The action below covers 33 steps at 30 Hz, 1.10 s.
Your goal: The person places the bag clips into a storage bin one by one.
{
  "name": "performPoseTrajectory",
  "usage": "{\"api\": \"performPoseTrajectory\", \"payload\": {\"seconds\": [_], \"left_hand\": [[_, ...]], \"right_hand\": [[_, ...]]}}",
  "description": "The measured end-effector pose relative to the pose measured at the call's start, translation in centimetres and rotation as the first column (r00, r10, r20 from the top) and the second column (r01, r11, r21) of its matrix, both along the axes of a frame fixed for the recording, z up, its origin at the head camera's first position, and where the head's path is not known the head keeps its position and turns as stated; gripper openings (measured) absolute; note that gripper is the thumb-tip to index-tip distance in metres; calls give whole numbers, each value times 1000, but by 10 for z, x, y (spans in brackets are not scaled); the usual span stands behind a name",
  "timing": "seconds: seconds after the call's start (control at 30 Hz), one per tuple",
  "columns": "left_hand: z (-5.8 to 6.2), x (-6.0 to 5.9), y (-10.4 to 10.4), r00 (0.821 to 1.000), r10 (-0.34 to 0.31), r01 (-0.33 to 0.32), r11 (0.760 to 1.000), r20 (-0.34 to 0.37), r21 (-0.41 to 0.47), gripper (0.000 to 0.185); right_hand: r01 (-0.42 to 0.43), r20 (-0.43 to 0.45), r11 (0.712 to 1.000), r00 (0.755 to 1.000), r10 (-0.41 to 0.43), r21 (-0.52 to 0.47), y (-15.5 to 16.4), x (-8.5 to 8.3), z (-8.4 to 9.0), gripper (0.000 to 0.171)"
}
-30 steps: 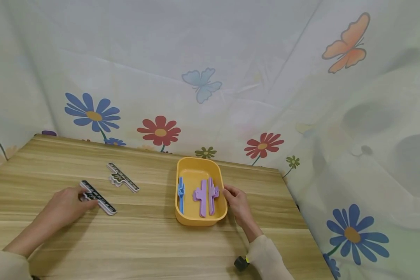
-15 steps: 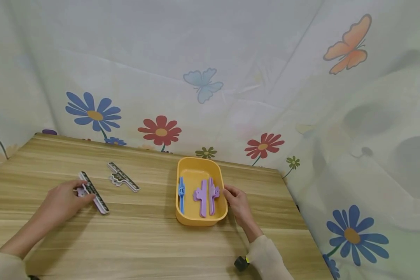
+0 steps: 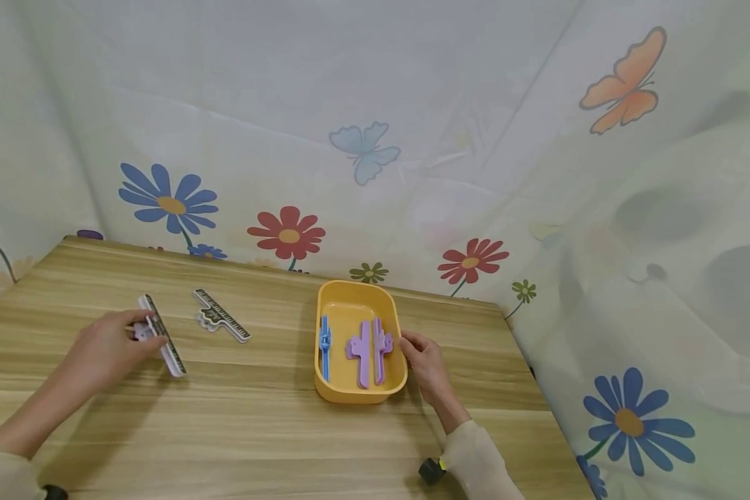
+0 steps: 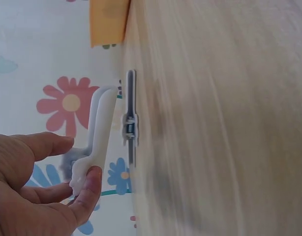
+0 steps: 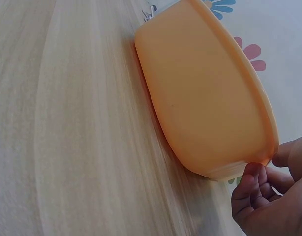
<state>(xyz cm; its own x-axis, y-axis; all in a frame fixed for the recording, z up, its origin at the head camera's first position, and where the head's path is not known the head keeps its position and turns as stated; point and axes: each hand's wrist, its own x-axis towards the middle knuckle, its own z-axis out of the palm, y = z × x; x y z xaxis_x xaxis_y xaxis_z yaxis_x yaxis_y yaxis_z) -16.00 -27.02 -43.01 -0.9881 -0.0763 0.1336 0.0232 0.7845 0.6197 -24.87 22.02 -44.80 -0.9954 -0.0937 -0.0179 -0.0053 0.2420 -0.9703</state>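
In the head view my left hand (image 3: 103,351) pinches a white clip with a black piano-key strip (image 3: 167,344), tilted on edge. The left wrist view shows this clip's plain white back (image 4: 103,123) between thumb and fingers, raised off the table. A second piano-key clip (image 3: 228,321) lies flat on the table just beyond. On the right, my right hand (image 3: 429,368) pinches the rim of a yellow plastic bin (image 3: 359,396), thumb at the edge and fingers against the outside. Inside the bin are two purple clips (image 3: 364,354) and a blue clip (image 3: 325,351) along its left wall.
The bin stands on a wood-grain table (image 3: 256,437). Behind and to the right hangs a pale curtain (image 3: 412,194) printed with flowers and butterflies. A small black object (image 3: 432,471) sits by the right sleeve. Something purple (image 3: 90,235) shows at the table's far left corner.
My left hand has drawn the piano-key clip slightly left and up off the table, turning it more upright and on edge. The right hand and the bin have stayed put.
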Motion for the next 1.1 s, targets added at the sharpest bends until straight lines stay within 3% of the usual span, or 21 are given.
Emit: {"api": "performPoseTrajectory", "payload": {"seconds": [0.17,0.53,0.87,1.1], "left_hand": [[9,0,-1,1000,-16,16,1000,14,-3,66],[32,1,-3,999,-35,35,999,16,-5,67],[55,1,-7,999,-39,38,999,-13,-31,65],[73,1,-6,999,-34,34,997,6,-70,66]], "right_hand": [[16,-13,1000,1000,-16,1,3,-4,-10,38],[40,-2,999,999,-40,13,3,-5,-10,37],[-4,-21,1000,1000,4,25,-5,11,17,36],[18,-13,1000,1000,-17,20,4,-8,-12,36]]}}
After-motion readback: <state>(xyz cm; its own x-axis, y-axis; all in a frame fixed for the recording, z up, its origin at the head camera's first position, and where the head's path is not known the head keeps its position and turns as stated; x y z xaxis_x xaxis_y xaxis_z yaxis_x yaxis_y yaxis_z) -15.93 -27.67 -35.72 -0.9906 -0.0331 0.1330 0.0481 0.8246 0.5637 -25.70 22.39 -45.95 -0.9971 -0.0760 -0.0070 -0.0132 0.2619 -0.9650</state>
